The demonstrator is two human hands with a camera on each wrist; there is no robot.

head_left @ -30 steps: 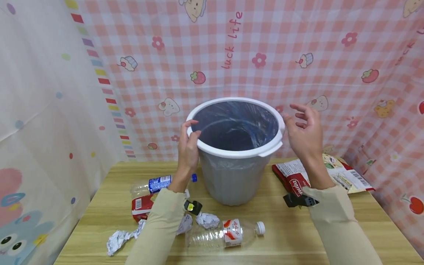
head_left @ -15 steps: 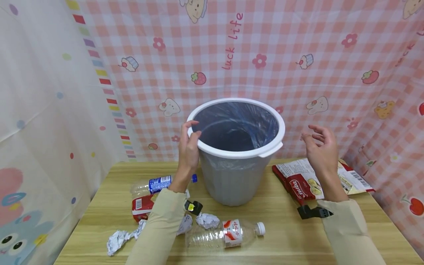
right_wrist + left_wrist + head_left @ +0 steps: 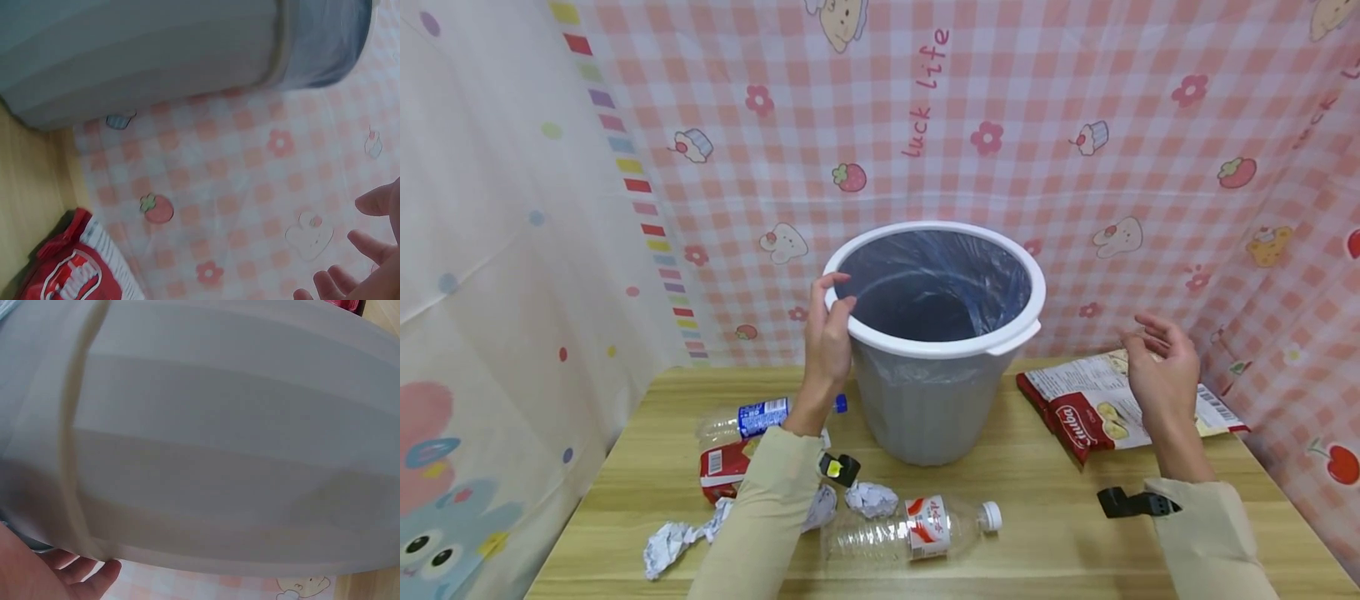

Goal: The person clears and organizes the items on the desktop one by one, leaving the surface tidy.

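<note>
A grey trash bin (image 3: 925, 408) with a white rim (image 3: 925, 349) and a dark plastic liner (image 3: 1002, 287) stands upright on the table. My left hand (image 3: 829, 342) holds the rim at its left side, fingers over the edge and thumb along it. The left wrist view is mostly filled by the bin's wall (image 3: 237, 425), with that hand (image 3: 37, 575) low in the corner. Off to the bin's right, my right hand (image 3: 1167, 383) hovers with loosely bent fingers and nothing in them. It overlaps a red and white snack bag (image 3: 1078, 421) in the head view.
A clear bottle with a white cap (image 3: 887, 533) lies in front of the bin. Left of it are a blue-labelled bottle (image 3: 760, 417), a red packet (image 3: 722, 468) and crumpled paper (image 3: 871, 499). A pink checked cloth (image 3: 925, 108) hangs behind the table.
My right hand has left the right side of the bin's rim and moved right and down, over the snack bag. The left hand and the bin have stayed in place.
</note>
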